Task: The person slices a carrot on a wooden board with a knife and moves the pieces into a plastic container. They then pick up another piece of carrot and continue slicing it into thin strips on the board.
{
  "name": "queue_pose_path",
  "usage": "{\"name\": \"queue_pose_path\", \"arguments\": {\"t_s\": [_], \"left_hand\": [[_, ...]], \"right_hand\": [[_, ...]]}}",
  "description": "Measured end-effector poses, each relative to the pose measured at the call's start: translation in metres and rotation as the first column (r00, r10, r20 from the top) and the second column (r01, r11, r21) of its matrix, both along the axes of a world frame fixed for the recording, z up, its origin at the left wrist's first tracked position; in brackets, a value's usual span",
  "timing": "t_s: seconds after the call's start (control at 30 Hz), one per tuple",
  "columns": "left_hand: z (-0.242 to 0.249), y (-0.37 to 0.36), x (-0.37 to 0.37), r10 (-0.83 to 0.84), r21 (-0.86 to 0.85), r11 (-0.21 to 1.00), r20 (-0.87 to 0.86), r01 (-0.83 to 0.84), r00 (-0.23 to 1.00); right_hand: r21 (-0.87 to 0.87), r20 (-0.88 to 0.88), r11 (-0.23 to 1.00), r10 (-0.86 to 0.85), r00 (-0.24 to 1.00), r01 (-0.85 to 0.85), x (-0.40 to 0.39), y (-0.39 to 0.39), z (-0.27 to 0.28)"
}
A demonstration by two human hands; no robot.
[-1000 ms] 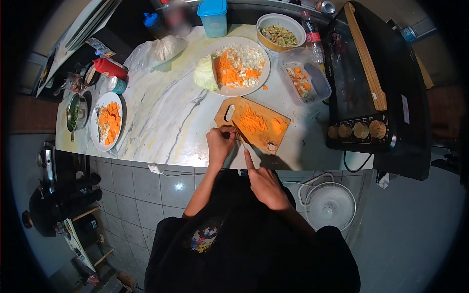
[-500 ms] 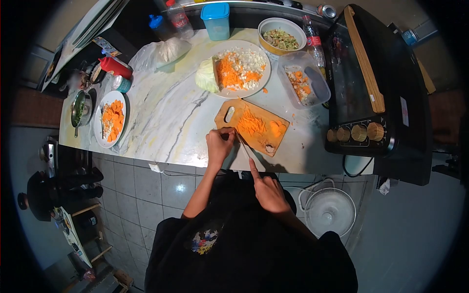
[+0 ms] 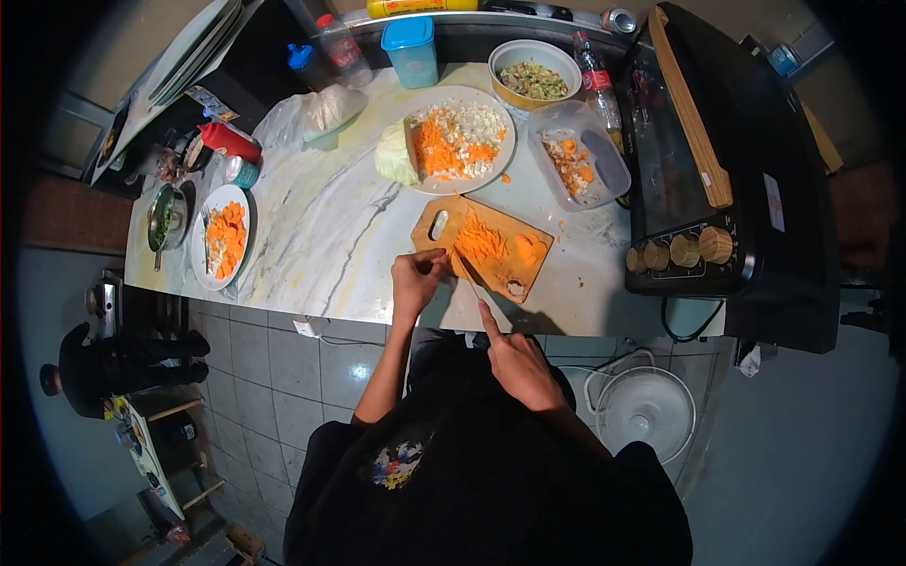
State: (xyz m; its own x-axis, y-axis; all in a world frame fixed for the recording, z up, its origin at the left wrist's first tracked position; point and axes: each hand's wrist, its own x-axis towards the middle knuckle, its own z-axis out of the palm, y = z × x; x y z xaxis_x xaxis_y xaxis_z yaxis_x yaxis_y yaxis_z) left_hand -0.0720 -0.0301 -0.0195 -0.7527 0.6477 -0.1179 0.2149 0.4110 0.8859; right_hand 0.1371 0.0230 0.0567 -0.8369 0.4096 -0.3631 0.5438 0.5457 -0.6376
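Lying at an angle near the front edge of the marble counter (image 3: 321, 236), the wooden cutting board (image 3: 439, 226) carries a heap of shredded carrot (image 3: 479, 247) in its middle and some thicker carrot pieces (image 3: 527, 250) beside it. The knife (image 3: 469, 274) rests with its blade on the near corner of the board. The right hand (image 3: 519, 363) is closed around the handle, with the index finger stretched straight along the back of the blade. The left hand (image 3: 415, 281) sits at the near left edge of the board, fingers curled together; I cannot tell if they pinch something.

Behind the board stands a white plate (image 3: 500, 151) with chopped carrot, diced white vegetable and a wedge of cabbage (image 3: 392, 156) on its left rim. To the right of the board there is a clear plastic container (image 3: 609, 160) with vegetable scraps, and further right a black oven (image 3: 727, 170) fills the end of the counter. Behind the plate a yellow bowl (image 3: 533, 57) holds a green mix, near a blue-lidded tub (image 3: 411, 49) and a bottle (image 3: 595, 61). Far left of the board lie a plate of carrot slices (image 3: 225, 238), a small pan (image 3: 165, 219) and a red bottle (image 3: 226, 141). Below the counter the wall is tiled, and a white fan (image 3: 642, 415) stands on the floor.
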Motion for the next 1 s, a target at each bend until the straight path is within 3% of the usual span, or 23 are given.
{"name": "queue_pose_path", "arguments": {"t_s": [0.13, 0.2, 0.5, 0.57, 0.63, 0.7, 0.87, 1.0], "left_hand": [[0.006, 0.004, 0.002, 0.007, -0.059, 0.998, -0.009, -0.008, 1.000], [0.004, 0.006, 0.004, -0.012, -0.088, 0.996, -0.163, -0.002, 0.986], [0.000, 0.008, 0.008, -0.057, -0.134, 0.991, -0.348, 0.011, 0.936], [0.003, 0.006, 0.004, -0.028, -0.122, 0.992, -0.341, -0.014, 0.940], [0.007, 0.005, 0.000, -0.003, -0.112, 0.993, -0.332, -0.037, 0.943], [0.010, 0.008, -0.004, 0.001, -0.098, 0.995, -0.263, -0.028, 0.965], [0.007, 0.020, 0.005, -0.107, -0.109, 0.990, -0.222, 0.085, 0.969], [0.010, 0.031, 0.017, -0.126, -0.054, 0.992, -0.373, 0.114, 0.919]], "right_hand": [[-0.031, 0.030, 1.000, -0.006, 1.000, 0.006, 0.001, 0.000, 0.000], [-0.049, 0.045, 0.999, -0.022, 0.999, 0.024, 0.001, 0.001, -0.001], [-0.062, 0.040, 0.996, -0.067, 0.997, 0.069, -0.002, 0.005, -0.004], [-0.056, 0.028, 0.996, -0.074, 0.997, 0.076, 0.000, 0.006, -0.006], [-0.077, -0.124, 0.993, -0.093, 0.988, 0.084, 0.004, 0.008, -0.007], [-0.111, -0.121, 0.989, -0.112, 0.986, 0.098, 0.007, 0.011, -0.001], [-0.058, -0.210, 0.981, -0.193, 0.958, 0.184, 0.018, 0.020, 0.007], [-0.103, -0.232, 0.954, -0.299, 0.926, 0.282, 0.029, 0.028, 0.022]]}}
